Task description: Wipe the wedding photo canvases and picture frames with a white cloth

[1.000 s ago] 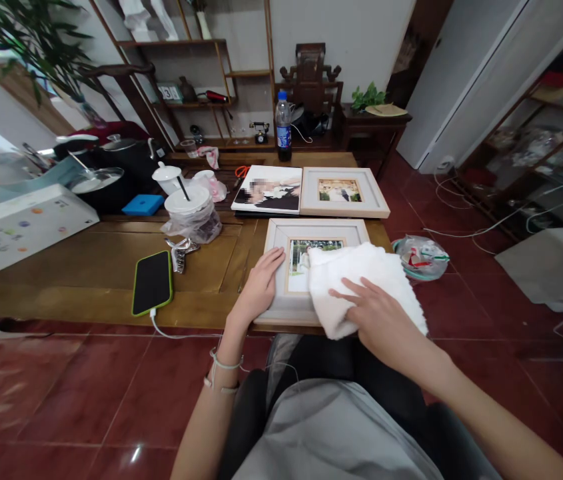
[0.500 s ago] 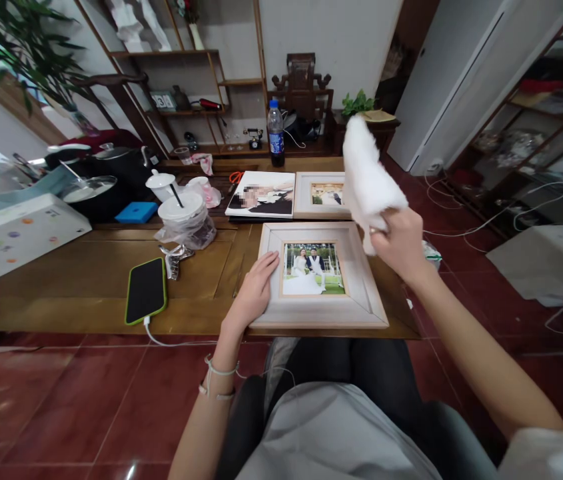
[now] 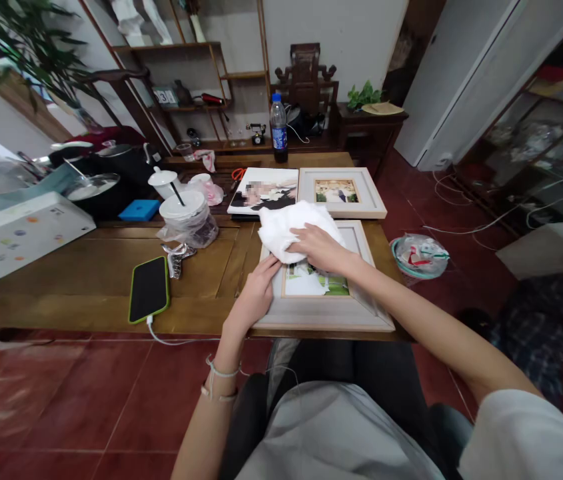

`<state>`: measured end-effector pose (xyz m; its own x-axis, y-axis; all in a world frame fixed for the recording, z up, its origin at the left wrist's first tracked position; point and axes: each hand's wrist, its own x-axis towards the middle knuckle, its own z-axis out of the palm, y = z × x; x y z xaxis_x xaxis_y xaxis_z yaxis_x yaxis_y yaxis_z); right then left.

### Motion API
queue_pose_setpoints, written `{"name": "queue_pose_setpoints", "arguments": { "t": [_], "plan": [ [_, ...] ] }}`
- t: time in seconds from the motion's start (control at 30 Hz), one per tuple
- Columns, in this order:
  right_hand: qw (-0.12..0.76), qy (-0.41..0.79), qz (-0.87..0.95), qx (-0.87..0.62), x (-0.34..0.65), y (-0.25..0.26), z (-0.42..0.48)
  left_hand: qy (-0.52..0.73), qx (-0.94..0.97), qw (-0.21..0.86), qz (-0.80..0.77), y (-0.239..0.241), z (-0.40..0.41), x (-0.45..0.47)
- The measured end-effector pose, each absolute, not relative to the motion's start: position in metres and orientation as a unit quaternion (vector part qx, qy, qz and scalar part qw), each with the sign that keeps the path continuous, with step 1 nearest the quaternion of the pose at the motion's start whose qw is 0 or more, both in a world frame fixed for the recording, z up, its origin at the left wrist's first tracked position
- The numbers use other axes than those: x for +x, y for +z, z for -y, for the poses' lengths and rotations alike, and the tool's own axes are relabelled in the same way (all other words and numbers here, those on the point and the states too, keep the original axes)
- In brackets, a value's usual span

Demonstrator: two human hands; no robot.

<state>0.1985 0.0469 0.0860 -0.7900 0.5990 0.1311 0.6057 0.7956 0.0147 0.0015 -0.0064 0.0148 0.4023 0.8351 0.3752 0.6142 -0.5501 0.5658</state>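
A white picture frame [image 3: 331, 317] with an outdoor wedding photo [image 3: 306, 281] lies flat at the table's front edge. My left hand [image 3: 255, 297] rests along the frame's left border, its fingers stretched out and lying on it; the thumb is hidden. In my right hand [image 3: 318, 248] is a bunched white cloth [image 3: 291, 223], pressed against the upper part of the frame. The cloth and hand cover the top border and the upper half of the photo.
Behind lie a second white frame [image 3: 374, 193] and a photo panel [image 3: 266, 190]. A cola bottle [image 3: 279, 133] stands farther back. To the left are a lidded cup [image 3: 184, 210], a charging phone [image 3: 148, 290] and a blue box [image 3: 139, 210]. A lined bin [image 3: 418, 257] stands on the floor at right.
My right hand has brought the cloth down and left from the raised spot at right onto the frame. My left hand stays at the left border. A dark checked cloth now shows at right.
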Motion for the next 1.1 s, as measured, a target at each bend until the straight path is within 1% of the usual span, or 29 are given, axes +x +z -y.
{"name": "queue_pose_setpoints", "arguments": {
  "t": [0.2,0.4,0.47,0.63,0.7,0.77,0.87,0.93,1.0,1.1],
  "plan": [
    [0.028,-0.016,0.939,-0.341,0.249,0.086,-0.035,0.316,0.811,0.195,-0.453,0.01,0.007,0.0],
    [0.013,-0.011,0.925,-0.379,0.3,0.109,-0.012,0.313,0.812,0.197,-0.451,0.01,0.007,-0.001],
    [0.049,-0.04,0.913,-0.404,0.319,0.118,-0.012,0.318,0.81,0.2,-0.449,0.01,0.007,0.0],
    [0.207,-0.192,0.822,-0.495,0.344,0.129,-0.018,0.322,0.802,0.211,-0.457,0.01,0.008,0.001],
    [0.224,-0.228,0.817,-0.48,0.34,0.128,-0.022,0.32,0.8,0.214,-0.46,0.011,0.008,0.001],
    [0.192,-0.235,0.837,-0.456,0.33,0.121,-0.028,0.316,0.801,0.213,-0.461,0.012,0.008,0.001],
    [0.083,-0.189,0.874,-0.44,0.311,0.101,-0.039,0.312,0.806,0.207,-0.458,0.012,0.008,0.001],
    [0.026,-0.155,0.89,-0.429,0.299,0.086,-0.045,0.311,0.807,0.204,-0.459,0.013,0.008,0.001],
    [0.004,-0.138,0.898,-0.418,0.288,0.074,-0.044,0.31,0.805,0.203,-0.464,0.013,0.008,0.001],
    [0.002,-0.123,0.906,-0.405,0.277,0.068,-0.029,0.312,0.803,0.202,-0.466,0.013,0.008,0.002]
  ]
}}
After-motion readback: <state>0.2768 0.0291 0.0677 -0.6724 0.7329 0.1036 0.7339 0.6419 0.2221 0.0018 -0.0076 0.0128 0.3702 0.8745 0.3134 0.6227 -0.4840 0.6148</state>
